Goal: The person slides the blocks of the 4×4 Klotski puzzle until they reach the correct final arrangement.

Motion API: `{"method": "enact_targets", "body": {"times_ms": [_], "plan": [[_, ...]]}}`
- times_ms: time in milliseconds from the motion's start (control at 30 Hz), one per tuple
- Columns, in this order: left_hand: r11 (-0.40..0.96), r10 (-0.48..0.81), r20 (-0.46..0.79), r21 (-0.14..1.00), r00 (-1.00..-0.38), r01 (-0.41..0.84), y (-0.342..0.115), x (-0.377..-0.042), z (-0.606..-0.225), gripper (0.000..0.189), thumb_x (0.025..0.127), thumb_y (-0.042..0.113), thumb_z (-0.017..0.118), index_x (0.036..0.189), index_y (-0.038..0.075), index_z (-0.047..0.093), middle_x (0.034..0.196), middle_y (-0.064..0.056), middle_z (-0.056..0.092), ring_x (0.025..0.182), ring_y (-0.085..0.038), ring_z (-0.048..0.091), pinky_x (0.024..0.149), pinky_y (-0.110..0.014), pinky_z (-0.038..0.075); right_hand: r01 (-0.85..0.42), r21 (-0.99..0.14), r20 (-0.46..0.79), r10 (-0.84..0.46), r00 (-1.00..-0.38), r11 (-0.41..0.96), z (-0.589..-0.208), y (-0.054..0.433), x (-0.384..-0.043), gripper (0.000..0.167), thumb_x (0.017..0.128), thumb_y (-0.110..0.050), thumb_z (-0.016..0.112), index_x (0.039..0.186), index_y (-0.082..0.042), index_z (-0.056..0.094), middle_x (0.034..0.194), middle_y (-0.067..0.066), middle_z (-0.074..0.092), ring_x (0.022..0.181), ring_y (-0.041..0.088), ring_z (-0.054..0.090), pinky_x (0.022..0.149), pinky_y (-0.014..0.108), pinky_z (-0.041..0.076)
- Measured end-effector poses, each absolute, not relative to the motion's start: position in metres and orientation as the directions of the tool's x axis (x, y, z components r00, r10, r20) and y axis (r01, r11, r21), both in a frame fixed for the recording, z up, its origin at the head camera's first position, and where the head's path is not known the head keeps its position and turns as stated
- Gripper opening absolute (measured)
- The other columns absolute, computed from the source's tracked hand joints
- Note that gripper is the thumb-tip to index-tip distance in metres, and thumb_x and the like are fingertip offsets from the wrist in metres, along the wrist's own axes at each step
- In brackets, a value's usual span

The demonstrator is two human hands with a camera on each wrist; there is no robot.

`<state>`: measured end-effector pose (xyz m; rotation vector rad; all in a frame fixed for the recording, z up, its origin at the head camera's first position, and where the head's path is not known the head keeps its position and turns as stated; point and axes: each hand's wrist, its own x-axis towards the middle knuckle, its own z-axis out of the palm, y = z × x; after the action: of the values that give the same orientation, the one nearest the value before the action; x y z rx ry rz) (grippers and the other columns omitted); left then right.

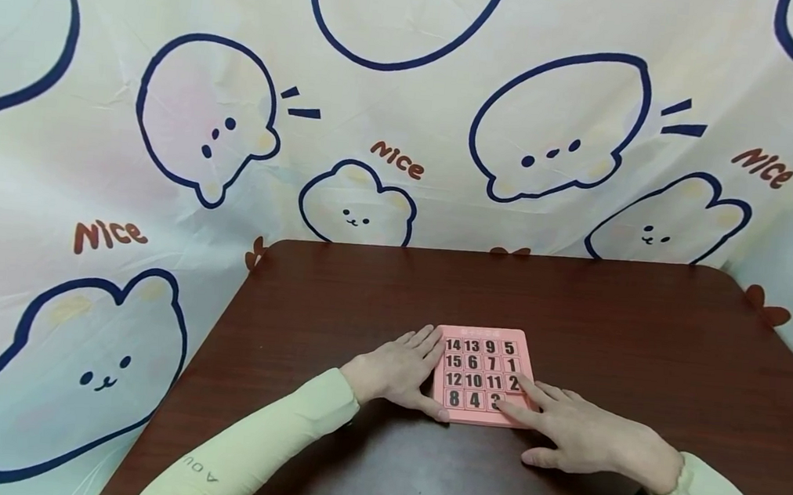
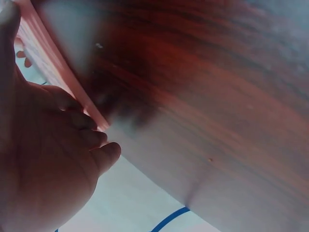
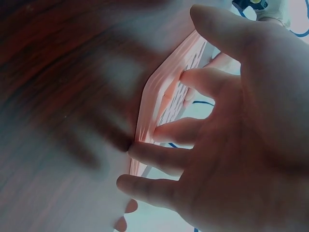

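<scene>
With the pink number board [image 1: 475, 363] ahead at twelve o'clock on the worktop [image 1: 364, 292], the straight-fingered left grip [image 1: 396, 367] should brace its nine-o'clock edge — the spread right grip [image 1: 589, 433] pressing lightly around four.

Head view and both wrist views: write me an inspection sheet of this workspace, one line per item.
Surface: dark brown table, wood-grained, rounded far corners.
Job's things: pink number board lying flat, its tiles facing up.
Clutter: nothing seen.
Hands: left hand along the board's left edge, fingers straight; right hand at its right side, fingers spread, fingertips at tile 2 and tile 3.
Cables: nothing seen.
Surroundings: pale cloth backdrop with blue-outlined cartoon figures and "Nice" lettering.
</scene>
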<state>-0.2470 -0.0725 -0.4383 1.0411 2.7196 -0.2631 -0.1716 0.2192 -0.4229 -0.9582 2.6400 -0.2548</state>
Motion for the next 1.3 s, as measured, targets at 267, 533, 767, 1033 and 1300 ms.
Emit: {"method": "enact_targets", "body": {"times_ms": [267, 533, 767, 1033, 1300], "plan": [[0.729, 0.640, -0.266, -0.088, -0.721, 0.679, -0.074, -0.248, -0.441, 0.123, 0.073, 0.091, 0.043, 0.158, 0.008, 0.011, 0.167, -0.011, 0.004, 0.155, -0.026, 0.006, 0.125, -0.037, 0.018, -0.618, -0.246, -0.213, -0.664, -0.717, 0.747, -0.423, 0.221, -0.171, 0.067, 0.089, -0.049, 0.066, 0.149, -0.033, 0.042, 0.158, 0.024, 0.029, 0.139, 0.046, 0.036, 0.104, 0.068, 0.036], [0.725, 0.643, -0.267, -0.089, -0.718, 0.683, -0.073, -0.250, -0.441, 0.124, 0.073, 0.091, 0.043, 0.158, 0.007, 0.010, 0.167, -0.012, 0.004, 0.155, -0.026, 0.006, 0.125, -0.037, 0.017, -0.628, -0.231, -0.196, -0.668, -0.718, 0.743, -0.425, 0.223, -0.172, 0.064, 0.090, -0.046, 0.065, 0.149, -0.035, 0.042, 0.157, 0.023, 0.031, 0.139, 0.048, 0.035, 0.102, 0.069, 0.036], [0.728, 0.640, -0.277, -0.077, -0.716, 0.681, -0.073, -0.251, -0.440, 0.124, 0.073, 0.091, 0.045, 0.158, 0.007, 0.012, 0.167, -0.012, 0.005, 0.155, -0.026, 0.006, 0.125, -0.036, 0.017, -0.615, -0.231, -0.199, -0.655, -0.729, 0.754, -0.425, 0.226, -0.173, 0.061, 0.091, -0.046, 0.065, 0.147, -0.037, 0.044, 0.157, 0.024, 0.031, 0.138, 0.048, 0.037, 0.101, 0.068, 0.039], [0.738, 0.635, -0.279, -0.056, -0.720, 0.672, -0.072, -0.251, -0.439, 0.124, 0.072, 0.090, 0.047, 0.158, 0.007, 0.012, 0.167, -0.011, 0.004, 0.155, -0.025, 0.006, 0.125, -0.036, 0.017, -0.590, -0.236, -0.202, -0.633, -0.747, 0.772, -0.423, 0.235, -0.172, 0.058, 0.091, -0.047, 0.064, 0.145, -0.039, 0.046, 0.157, 0.024, 0.030, 0.137, 0.049, 0.038, 0.100, 0.068, 0.040], [0.745, 0.632, -0.279, -0.040, -0.723, 0.666, -0.073, -0.251, -0.439, 0.125, 0.072, 0.089, 0.049, 0.158, 0.007, 0.012, 0.167, -0.011, 0.004, 0.155, -0.025, 0.006, 0.125, -0.036, 0.016, -0.542, -0.240, -0.247, -0.591, -0.768, 0.805, -0.420, 0.241, -0.170, 0.056, 0.091, -0.049, 0.064, 0.144, -0.041, 0.048, 0.157, 0.021, 0.032, 0.137, 0.047, 0.039, 0.099, 0.066, 0.042]]}}
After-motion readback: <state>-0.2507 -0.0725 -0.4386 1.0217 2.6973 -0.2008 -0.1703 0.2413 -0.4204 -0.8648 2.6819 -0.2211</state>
